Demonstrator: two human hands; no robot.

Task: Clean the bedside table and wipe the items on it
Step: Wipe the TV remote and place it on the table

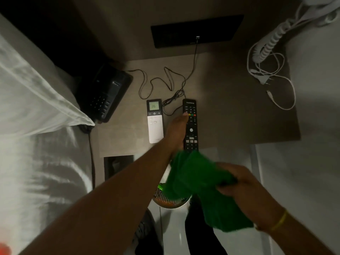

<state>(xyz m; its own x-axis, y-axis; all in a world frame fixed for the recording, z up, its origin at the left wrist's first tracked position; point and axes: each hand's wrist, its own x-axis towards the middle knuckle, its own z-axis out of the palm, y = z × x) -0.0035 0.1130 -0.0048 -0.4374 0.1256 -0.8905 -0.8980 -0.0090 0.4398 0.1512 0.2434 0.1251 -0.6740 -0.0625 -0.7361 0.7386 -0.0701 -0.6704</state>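
A black TV remote [191,124] lies lengthwise on the wooden bedside table [230,111]. My left hand [177,131] wraps its left edge, thumb on the coloured buttons. Just left of it rests a white air-conditioner remote [155,124] whose screen reads 26. My right hand [239,183] clutches a green cloth [202,183] below the table's front edge, the cloth touching the TV remote's near end. A black desk phone [106,92] sits at the table's left rear.
A thin black cable [165,83] loops across the table to a dark wall panel [196,31]. White coiled cord and charger cable [266,70] lie at the right. White bed linen [36,100] borders the left. A metal bin [171,201] stands on the floor.
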